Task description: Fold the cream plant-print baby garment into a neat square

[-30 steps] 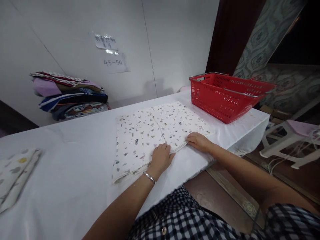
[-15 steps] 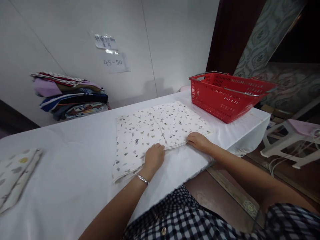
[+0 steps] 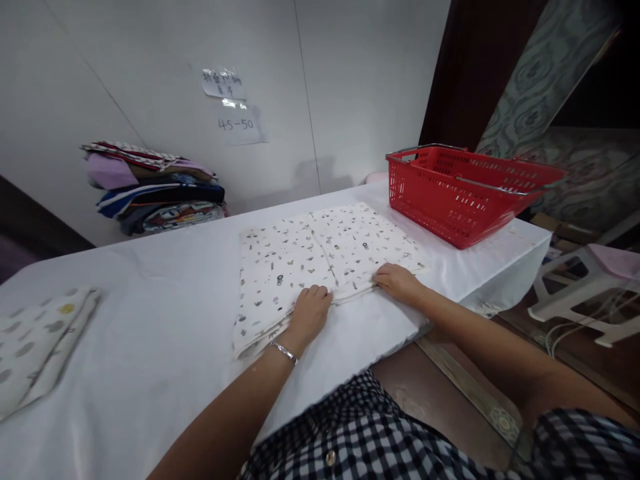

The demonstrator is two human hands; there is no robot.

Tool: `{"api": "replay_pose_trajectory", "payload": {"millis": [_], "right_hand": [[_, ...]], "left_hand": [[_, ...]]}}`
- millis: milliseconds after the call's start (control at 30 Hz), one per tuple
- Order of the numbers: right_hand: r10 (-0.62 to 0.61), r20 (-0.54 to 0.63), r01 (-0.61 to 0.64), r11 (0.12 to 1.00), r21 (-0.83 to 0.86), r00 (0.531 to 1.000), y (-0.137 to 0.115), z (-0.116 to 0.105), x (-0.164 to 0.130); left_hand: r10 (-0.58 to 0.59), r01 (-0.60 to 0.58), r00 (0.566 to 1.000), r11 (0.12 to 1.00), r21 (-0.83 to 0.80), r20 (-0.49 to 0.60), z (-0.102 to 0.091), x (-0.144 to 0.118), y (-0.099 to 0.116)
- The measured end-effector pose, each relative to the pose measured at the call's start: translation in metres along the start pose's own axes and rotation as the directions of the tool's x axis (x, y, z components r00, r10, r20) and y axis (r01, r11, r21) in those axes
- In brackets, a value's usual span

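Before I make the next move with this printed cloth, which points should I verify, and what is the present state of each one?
1. Left hand touching the near edge of the printed cloth: ok.
2. Right hand touching the same edge, farther right: ok.
3. Firm grip: cannot tell; the undersides of both hands are hidden.
4. Red basket apart from the cloth: ok.
5. Other cloth apart, at far left: ok.
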State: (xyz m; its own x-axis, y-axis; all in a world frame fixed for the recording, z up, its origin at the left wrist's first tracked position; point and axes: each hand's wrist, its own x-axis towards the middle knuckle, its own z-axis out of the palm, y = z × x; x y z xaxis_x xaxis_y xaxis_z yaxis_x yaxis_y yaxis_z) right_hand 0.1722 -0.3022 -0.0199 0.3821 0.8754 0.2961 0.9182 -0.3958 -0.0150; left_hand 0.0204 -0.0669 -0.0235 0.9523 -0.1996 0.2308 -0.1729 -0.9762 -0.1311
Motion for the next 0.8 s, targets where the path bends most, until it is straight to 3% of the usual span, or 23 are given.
{"api": "replay_pose_trajectory", "payload": {"millis": [233, 500, 600, 700, 800], "right_hand": [[-0.12, 0.093, 0.112, 0.99, 0.088, 0.988, 0.006, -0.013, -0.005], [-0.121, 0.155, 0.131, 0.99, -0.06, 0.981, 0.01, -0.007, -0.003], [-0.101, 0.103, 0.113, 0.987, -0.114, 0.989, 0.008, -0.012, -0.002], [-0.052, -0.049, 0.046, 0.991, -0.128, 0.997, 0.006, -0.021, -0.005], [-0.084, -0.032, 0.081, 0.993, -0.084, 0.996, 0.005, -0.024, -0.012]], "left_hand": [[0.003, -0.003, 1.0, 1.0, -0.011, 0.019, -0.003, -0.01, 0.003], [0.027, -0.031, 0.994, 0.999, 0.039, 0.104, -0.017, -0.002, 0.007], [-0.001, -0.002, 0.996, 0.999, 0.034, 0.087, -0.029, 0.001, 0.005], [-0.07, 0.07, 0.997, 0.998, -0.002, -0.022, -0.037, -0.004, 0.003], [-0.045, 0.045, 0.999, 0.998, -0.044, -0.002, -0.036, -0.014, 0.003]]}}
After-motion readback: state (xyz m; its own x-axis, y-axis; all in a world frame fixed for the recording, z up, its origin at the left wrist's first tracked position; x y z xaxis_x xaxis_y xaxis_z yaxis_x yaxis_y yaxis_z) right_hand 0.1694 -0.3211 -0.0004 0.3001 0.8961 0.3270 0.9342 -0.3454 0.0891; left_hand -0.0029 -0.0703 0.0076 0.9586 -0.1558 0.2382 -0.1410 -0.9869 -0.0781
